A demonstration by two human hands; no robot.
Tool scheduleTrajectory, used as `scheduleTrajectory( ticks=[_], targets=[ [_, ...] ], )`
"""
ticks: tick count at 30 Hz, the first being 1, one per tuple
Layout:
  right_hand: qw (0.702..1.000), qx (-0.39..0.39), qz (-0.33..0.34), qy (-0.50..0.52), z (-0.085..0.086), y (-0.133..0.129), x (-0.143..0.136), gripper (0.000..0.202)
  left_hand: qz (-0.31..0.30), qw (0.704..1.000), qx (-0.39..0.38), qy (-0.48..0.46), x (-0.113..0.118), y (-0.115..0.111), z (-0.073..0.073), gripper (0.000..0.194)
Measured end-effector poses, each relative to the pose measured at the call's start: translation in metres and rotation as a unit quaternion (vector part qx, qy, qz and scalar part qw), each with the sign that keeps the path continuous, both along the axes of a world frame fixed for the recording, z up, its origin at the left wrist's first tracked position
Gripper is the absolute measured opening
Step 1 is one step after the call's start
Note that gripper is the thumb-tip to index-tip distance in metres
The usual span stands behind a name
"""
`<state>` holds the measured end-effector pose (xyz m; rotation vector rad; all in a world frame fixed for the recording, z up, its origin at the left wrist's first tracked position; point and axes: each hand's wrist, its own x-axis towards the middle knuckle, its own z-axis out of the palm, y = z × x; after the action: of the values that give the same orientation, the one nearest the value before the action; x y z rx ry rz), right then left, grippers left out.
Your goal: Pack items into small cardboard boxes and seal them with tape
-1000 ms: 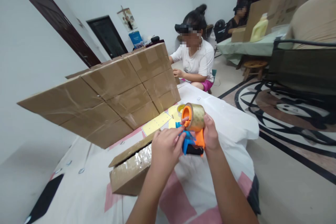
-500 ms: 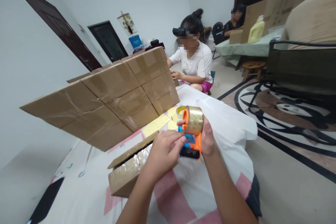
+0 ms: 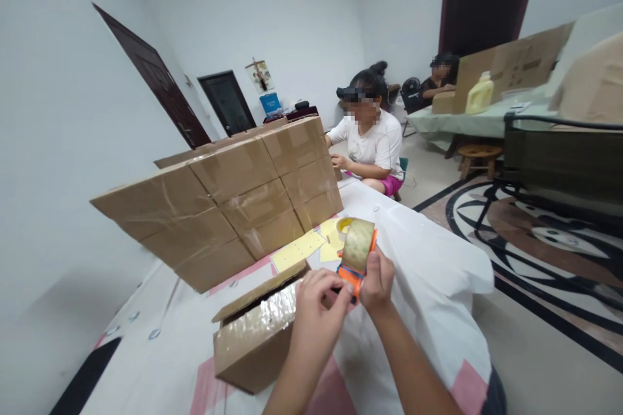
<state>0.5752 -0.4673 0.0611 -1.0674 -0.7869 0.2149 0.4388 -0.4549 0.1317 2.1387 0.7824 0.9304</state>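
My right hand (image 3: pixel 378 282) grips an orange and blue tape dispenser (image 3: pixel 351 279) loaded with a wide roll of clear packing tape (image 3: pixel 359 245). Thumb and fingers of my left hand (image 3: pixel 321 305) are pinched together at the dispenser's lower end; what lies between the fingertips is too small to make out. Below and left of the dispenser lies a small cardboard box (image 3: pixel 256 343), its long flap (image 3: pixel 260 288) raised and shiny tape on its side. My left hand and forearm cover the box's right end.
Beyond the box, a large wall of taped cardboard boxes (image 3: pixel 233 201) stands on the cloth-covered table (image 3: pixel 428 253). A yellow tape roll (image 3: pixel 343 227) lies near yellow sheets (image 3: pixel 299 251). A co-worker (image 3: pixel 374 136) sits across the table; another person (image 3: pixel 438 81) is farther back.
The dispenser has turned in my right hand, so the roll's outer face now shows. My left fingers have shifted down to its lower end. The camera view has tilted up and left.
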Motion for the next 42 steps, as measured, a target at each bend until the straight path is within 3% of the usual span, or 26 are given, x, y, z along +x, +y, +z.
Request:
scheduleTrajectory(
  ticks=[3, 5, 10, 14, 20, 26, 33, 42],
  targets=[
    [0.996, 0.010, -0.083, 0.011, 0.001, 0.002, 0.005, 0.050, -0.029, 0.992, -0.115, 0.046, 0.002, -0.006, 0.002, 0.016],
    [0.995, 0.011, -0.099, 0.023, 0.001, 0.003, 0.007, 0.050, -0.034, 0.984, -0.169, 0.046, 0.004, -0.006, -0.002, 0.013],
    [0.995, 0.042, -0.062, 0.058, 0.004, 0.004, 0.009, 0.049, -0.029, 0.984, -0.166, 0.058, 0.003, -0.006, -0.012, 0.013],
    [0.991, 0.093, -0.014, 0.092, 0.008, 0.007, 0.009, 0.047, -0.036, 0.983, -0.165, 0.067, -0.001, -0.010, -0.010, 0.011],
    [0.987, 0.122, -0.001, 0.103, 0.014, 0.005, 0.001, 0.044, -0.042, 0.974, -0.215, 0.052, -0.005, -0.015, -0.007, 0.011],
    [0.989, 0.125, 0.010, 0.077, 0.022, -0.009, -0.006, 0.038, -0.057, 0.945, -0.321, -0.032, -0.009, -0.016, -0.017, 0.036],
    [0.996, 0.073, 0.007, 0.053, 0.032, -0.020, -0.006, 0.033, -0.063, 0.946, -0.319, 0.011, -0.006, -0.015, -0.031, 0.073],
    [0.986, 0.094, 0.046, 0.133, 0.038, -0.018, -0.008, 0.038, -0.068, 0.935, -0.348, -0.024, -0.003, -0.015, -0.048, 0.070]
  ],
)
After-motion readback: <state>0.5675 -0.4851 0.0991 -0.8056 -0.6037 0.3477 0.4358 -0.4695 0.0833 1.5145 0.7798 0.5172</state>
